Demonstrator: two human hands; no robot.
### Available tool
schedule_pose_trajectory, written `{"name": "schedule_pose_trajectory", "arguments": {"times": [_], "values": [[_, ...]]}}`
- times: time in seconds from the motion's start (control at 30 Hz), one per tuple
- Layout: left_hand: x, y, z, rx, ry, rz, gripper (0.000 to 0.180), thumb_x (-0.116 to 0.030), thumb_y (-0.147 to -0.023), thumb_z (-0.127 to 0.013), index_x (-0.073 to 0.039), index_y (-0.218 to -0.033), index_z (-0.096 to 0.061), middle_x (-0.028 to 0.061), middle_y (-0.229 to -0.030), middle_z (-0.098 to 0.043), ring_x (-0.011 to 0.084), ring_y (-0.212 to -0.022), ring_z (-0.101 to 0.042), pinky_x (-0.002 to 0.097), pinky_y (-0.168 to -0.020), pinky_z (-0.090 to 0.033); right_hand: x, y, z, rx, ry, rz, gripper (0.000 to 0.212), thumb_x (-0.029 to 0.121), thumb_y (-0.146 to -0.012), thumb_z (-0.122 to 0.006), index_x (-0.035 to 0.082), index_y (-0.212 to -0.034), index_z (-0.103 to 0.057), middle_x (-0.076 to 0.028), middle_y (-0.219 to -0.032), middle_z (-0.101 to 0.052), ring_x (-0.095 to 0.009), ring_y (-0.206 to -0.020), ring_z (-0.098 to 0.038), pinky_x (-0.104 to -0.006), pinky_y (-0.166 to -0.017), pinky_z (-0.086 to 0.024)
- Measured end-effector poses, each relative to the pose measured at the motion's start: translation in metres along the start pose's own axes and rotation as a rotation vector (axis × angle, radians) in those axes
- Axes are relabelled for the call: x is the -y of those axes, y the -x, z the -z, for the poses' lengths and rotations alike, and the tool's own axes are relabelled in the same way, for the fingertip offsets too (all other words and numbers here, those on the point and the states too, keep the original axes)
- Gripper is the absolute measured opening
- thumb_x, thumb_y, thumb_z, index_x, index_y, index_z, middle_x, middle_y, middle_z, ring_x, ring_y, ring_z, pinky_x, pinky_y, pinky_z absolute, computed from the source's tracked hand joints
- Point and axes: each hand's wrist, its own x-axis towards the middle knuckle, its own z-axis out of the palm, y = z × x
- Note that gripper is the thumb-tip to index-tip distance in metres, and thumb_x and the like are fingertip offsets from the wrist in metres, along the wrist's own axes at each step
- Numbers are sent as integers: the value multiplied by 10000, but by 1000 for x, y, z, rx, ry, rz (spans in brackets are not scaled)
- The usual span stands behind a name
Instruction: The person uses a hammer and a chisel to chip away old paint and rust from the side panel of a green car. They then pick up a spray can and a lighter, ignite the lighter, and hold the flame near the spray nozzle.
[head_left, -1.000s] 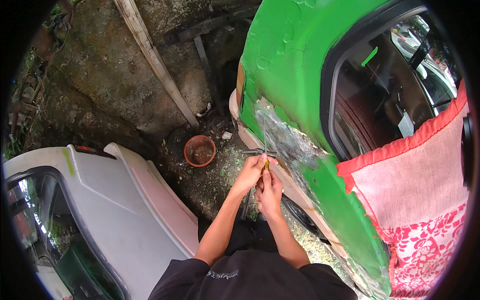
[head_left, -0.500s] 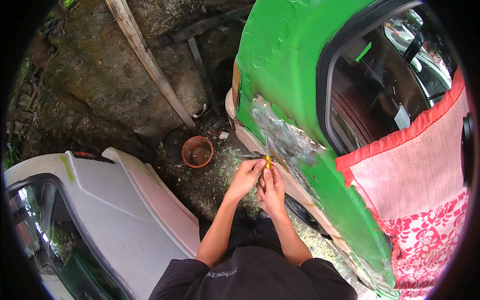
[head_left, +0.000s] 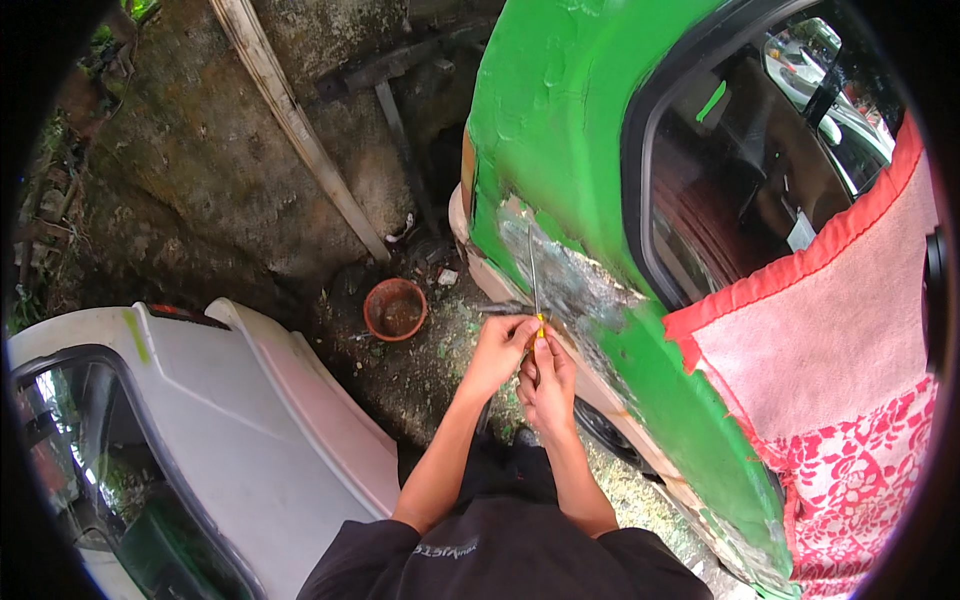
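A screwdriver (head_left: 541, 325) with a yellow handle and a long thin metal shaft points up and away in front of me. My right hand (head_left: 548, 385) is closed around its handle. My left hand (head_left: 496, 352) is closed too, its fingertips meeting the screwdriver beside the right thumb. From the left hand's top sticks out the dark metal head of what looks like a hammer (head_left: 505, 308); its handle is mostly hidden. Beyond the shaft's tip and beside it is the green car's body (head_left: 560, 150), with a scraped, bare grey patch (head_left: 575, 280).
A white car (head_left: 240, 420) stands close on my left. An orange-brown pot (head_left: 394, 309) sits on the littered ground between the cars. A wooden plank (head_left: 300, 130) leans at the back wall. A pink and red cloth (head_left: 800, 370) hangs over the green car's side.
Both hands, with the screwdriver and the dark tool, have shifted slightly to the right. The screwdriver has turned a little in the fingers. The view has moved slightly.
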Motion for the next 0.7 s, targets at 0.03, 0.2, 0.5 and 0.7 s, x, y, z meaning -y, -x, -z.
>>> {"name": "schedule_pose_trajectory", "arguments": {"times": [0.03,0.2,0.5,0.7], "values": [[-1,4,-4,-5,19,7,269,-135,-983,-515,56,-932,-697,60,-833,-691,109,-782,-604,282,-738,-493,-2,-3,0,-2,9,12,229,274,-1029,-473,66,-1099,-538,53,-617,-395,-25,-393,-298,-215,-334,-230],[-7,-5,6,-37,66,-45,191,-110,-929,-617,49,-954,-720,50,-822,-693,89,-743,-595,250,-683,-483,-12,-2,2,8,43,29,206,277,-1029,-466,78,-1007,-514,44,-609,-391,-34,-372,-290,-207,-328,-221],[-11,2,16,-312,151,-58,328,-275,-988,-565,7,-1033,-726,-57,-704,-570,19,-619,-415,220,-521,-315,9,-41,-29,101,141,63,263,293,-1022,-488,41,-968,-539,48,-613,-424,-18,-387,-274,-211,-344,-195],[-9,20,45,-233,-63,30,343,-280,-980,-580,24,-987,-737,-33,-773,-626,36,-707,-422,231,-657,-363,13,-22,-12,96,56,37,248,295,-1026,-480,57,-962,-511,40,-600,-401,-24,-375,-275,-213,-339,-197]]}}
